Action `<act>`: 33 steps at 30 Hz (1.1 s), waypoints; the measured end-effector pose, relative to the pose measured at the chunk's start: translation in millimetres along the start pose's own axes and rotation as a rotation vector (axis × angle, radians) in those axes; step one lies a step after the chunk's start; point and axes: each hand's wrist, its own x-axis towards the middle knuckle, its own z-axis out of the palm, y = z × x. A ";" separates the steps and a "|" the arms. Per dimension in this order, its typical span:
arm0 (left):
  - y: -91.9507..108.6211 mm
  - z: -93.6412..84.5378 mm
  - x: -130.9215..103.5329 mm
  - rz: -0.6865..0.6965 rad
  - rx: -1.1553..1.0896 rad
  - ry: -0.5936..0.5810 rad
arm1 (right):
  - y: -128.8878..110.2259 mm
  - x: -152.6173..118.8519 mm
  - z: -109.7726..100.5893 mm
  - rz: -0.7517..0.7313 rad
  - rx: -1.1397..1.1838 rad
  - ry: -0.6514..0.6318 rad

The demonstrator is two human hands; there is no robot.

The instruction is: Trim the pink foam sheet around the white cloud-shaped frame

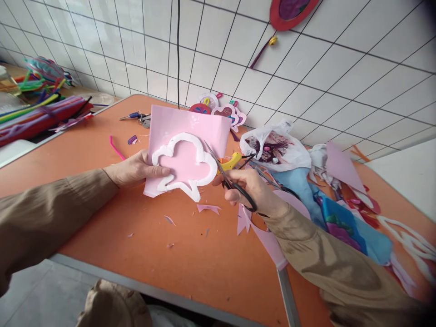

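Observation:
My left hand [141, 168] grips a pink sheet [170, 122] by its left edge, the thumb lying on top. On the sheet sits a white cloud-like outline frame [185, 137] with an open middle through which the pink shows. A pair of scissors [235, 184] with black handles is in my right hand [254, 186], fingers in the loops. The blades point up and left, alongside the frame's right edge and over the sheet. Part of the sheet's lower edge is cut along the frame. A yellow-handled tool [231, 162] lies just behind my right hand.
Pink offcuts [265, 240] and small scraps lie on the orange table [163, 281]. A white plastic bag [293, 152] and blue fabric [344, 222] are at the right. Keys [139, 118] and finished-looking ornaments [211, 106] lie near the tiled wall. Colourful pipe cleaners [41, 116] are at far left.

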 end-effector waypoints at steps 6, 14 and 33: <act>0.1 0.2 -0.6 0.007 -0.002 0.033 | -14.1 -7.9 5.7 0.026 0.036 0.091; -2.2 -1.8 -0.1 0.000 0.013 0.015 | 1.4 0.6 0.0 0.019 0.038 0.042; 4.3 -10.1 -0.4 0.005 0.071 -0.015 | 7.7 1.0 -4.0 -0.095 -0.108 0.030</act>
